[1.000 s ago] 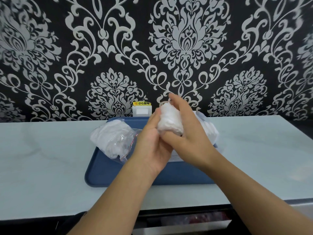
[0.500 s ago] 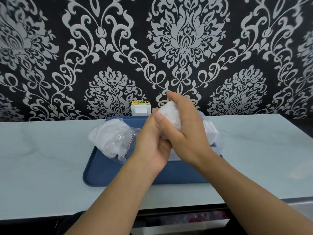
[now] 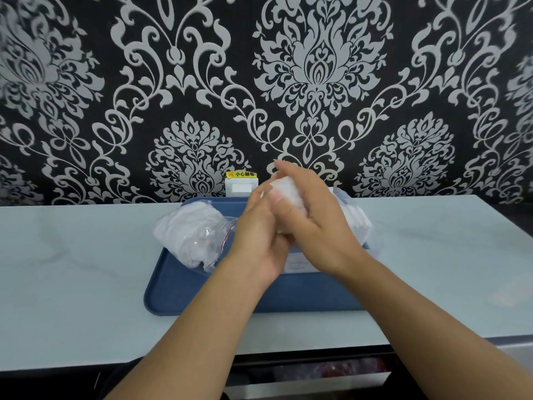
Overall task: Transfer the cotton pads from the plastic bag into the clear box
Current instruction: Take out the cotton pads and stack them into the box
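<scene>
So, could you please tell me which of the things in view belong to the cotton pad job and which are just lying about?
Part of the job:
- plastic bag of cotton pads, on the blue tray
- bunch of cotton pads, held between left hand and right hand
- clear box, mostly hidden behind the hands

Just lying about:
- white wall socket with yellow warning label
- countertop

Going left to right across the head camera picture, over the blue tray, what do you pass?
Plastic bag of cotton pads → left hand → right hand, both holding a wad of cotton pads → clear box with pads inside, at the right side of the tray.
</scene>
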Tool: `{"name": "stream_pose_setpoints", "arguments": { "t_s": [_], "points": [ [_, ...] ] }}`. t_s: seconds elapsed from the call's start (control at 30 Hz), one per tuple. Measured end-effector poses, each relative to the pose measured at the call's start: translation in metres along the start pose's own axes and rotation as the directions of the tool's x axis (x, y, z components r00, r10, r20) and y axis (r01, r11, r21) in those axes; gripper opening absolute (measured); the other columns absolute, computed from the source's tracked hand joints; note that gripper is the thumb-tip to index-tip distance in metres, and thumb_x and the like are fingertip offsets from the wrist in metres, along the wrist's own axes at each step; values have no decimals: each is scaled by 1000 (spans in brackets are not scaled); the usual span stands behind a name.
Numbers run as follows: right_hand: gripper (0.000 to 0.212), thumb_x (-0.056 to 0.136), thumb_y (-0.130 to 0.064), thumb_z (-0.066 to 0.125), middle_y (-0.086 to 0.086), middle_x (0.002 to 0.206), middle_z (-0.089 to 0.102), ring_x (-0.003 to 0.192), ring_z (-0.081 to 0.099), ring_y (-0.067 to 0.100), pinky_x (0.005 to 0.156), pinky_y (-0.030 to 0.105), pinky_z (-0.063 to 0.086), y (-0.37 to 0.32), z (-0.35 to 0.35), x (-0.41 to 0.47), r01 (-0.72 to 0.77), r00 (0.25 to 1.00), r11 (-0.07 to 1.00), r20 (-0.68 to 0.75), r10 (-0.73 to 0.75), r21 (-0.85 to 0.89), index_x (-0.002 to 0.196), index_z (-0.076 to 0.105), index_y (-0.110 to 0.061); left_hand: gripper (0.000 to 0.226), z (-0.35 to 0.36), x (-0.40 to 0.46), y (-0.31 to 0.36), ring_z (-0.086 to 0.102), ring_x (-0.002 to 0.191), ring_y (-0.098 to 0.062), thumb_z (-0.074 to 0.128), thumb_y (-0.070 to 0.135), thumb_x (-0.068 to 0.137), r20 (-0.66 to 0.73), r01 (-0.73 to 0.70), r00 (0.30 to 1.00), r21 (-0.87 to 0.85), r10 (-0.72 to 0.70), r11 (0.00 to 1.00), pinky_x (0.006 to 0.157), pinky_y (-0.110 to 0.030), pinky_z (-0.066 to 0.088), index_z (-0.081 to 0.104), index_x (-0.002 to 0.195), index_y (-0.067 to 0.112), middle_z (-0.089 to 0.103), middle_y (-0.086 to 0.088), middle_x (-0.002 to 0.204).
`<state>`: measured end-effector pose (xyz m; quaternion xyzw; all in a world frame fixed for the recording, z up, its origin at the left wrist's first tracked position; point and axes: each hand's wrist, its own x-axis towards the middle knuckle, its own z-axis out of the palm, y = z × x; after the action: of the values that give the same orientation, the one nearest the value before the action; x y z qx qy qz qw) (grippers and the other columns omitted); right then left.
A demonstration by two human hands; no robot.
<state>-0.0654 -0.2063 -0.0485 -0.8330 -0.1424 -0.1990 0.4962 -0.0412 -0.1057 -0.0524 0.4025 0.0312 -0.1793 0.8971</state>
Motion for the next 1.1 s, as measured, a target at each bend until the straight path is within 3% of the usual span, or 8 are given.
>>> {"name": "stream_pose_setpoints", "arguments": {
  "t_s": [0.13,0.27,0.37,0.53,0.7,0.77,0.9,1.1],
  "points": [
    [91,80,-46,78,-14,148,41,135,38,-3,108,5,26,8,-17,3,-23,968,993,246,51,-112,155,28,-30,51,-6,0,13,73,105,-29,43,45,104,-22,189,982,-17,-189,982,84,-40,61,63,129,5,74,-17,117],
    [51,92,-27,70,-3,125,63,111,63,17,97,37,53,14,-20,13,-152,988,987,32,150,58,139,51,-26,62,2,-7,16,69,111,-29,47,62,95,74,119,987,245,-141,962,98,-50,55,67,129,14,72,-15,123],
    [22,98,-22,61,7,112,70,105,69,24,90,38,58,14,-20,18,-341,935,891,12,354,301,120,61,-21,41,7,2,4,70,109,-20,57,46,98,19,-72,997,488,71,870,99,-47,56,56,134,26,70,-9,126],
    [40,106,-43,39,7,114,73,101,70,19,84,34,57,10,-22,22,-567,817,693,195,543,444,122,63,-15,37,6,16,-3,63,117,-25,51,21,104,-29,-158,979,513,200,844,105,-46,50,42,138,34,60,-6,134],
    [38,103,-38,45,6,94,70,80,65,15,73,29,52,8,-30,24,-574,815,680,241,527,455,120,64,-10,45,4,13,-1,58,111,-13,45,23,106,118,-259,959,731,256,631,79,-16,45,30,146,37,53,-3,138],
    [43,102,-45,47,10,102,73,89,69,18,84,36,52,10,-27,25,-575,813,656,247,528,489,126,62,-12,51,8,9,-1,59,113,-13,49,28,104,117,-244,965,722,233,648,84,-15,48,27,147,40,54,-3,139],
    [40,102,-43,46,9,109,71,85,68,16,72,29,51,14,-20,23,-565,815,638,234,530,523,129,56,-15,64,12,8,-1,63,118,-27,55,19,87,53,-176,983,515,174,839,105,-48,50,34,143,44,60,-9,133],
    [34,105,-35,48,12,112,70,95,66,19,85,39,54,23,-29,27,-498,867,803,226,445,328,127,60,-11,60,9,15,6,62,106,-26,37,-3,98,45,-156,988,390,150,908,89,-42,56,36,146,33,59,-13,124]
  ]
}}
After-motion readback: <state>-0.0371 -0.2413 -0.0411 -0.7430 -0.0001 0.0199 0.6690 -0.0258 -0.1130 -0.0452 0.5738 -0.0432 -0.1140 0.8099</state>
